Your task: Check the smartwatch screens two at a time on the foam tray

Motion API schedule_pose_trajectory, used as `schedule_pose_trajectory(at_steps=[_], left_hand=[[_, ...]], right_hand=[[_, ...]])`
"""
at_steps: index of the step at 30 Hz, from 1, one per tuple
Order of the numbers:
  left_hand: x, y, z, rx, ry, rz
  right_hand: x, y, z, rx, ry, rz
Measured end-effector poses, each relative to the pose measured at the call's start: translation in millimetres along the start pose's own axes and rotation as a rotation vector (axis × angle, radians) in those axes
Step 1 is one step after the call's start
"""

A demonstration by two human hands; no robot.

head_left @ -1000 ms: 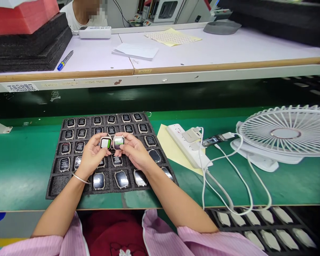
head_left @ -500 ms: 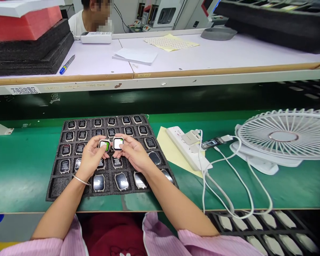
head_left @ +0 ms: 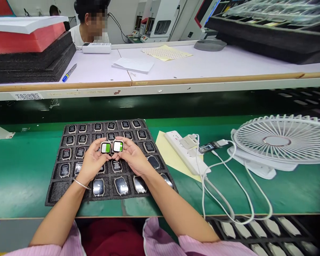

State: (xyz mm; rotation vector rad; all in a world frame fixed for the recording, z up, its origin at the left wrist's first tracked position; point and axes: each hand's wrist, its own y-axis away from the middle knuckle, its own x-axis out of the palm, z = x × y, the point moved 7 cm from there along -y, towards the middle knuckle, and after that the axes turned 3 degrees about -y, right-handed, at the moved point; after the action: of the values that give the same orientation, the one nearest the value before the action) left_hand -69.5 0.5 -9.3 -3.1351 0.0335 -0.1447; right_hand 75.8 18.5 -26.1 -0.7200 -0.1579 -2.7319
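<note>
My left hand [head_left: 94,159] is closed around a smartwatch case [head_left: 105,147] whose lit screen is part white, part green. Close beside it, a second smartwatch case [head_left: 117,146] with a mostly white screen and some green sits in my right hand [head_left: 132,155]. Neither watch has a strap. Both are held over a black foam tray [head_left: 57,192] with rows of similar watches in its compartments. Many of those show white text on dark screens; several in the near row [head_left: 121,185] have dark, shiny screens. My hands and forearms hide part of the tray.
Right of the tray, a white power strip [head_left: 188,153] with cables lies on yellow paper [head_left: 164,151]. A white fan [head_left: 277,141] stands farther right. The raised shelf [head_left: 160,73] behind carries foam stacks [head_left: 29,60], papers and a pen [head_left: 69,73]. A person [head_left: 89,25] is beyond it.
Both watch screens now show more mixed white and green areas. My thumbs have shifted lower, off the screens. The whole view has tilted slightly upward.
</note>
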Motion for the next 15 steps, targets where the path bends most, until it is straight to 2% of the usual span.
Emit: schedule_pose_trajectory(at_steps=[15], left_hand=[[-1.7,2.2,-4.5,-0.016,-0.009,-0.029]], right_hand=[[1.5,2.7,2.7,0.058,-0.023,-0.019]])
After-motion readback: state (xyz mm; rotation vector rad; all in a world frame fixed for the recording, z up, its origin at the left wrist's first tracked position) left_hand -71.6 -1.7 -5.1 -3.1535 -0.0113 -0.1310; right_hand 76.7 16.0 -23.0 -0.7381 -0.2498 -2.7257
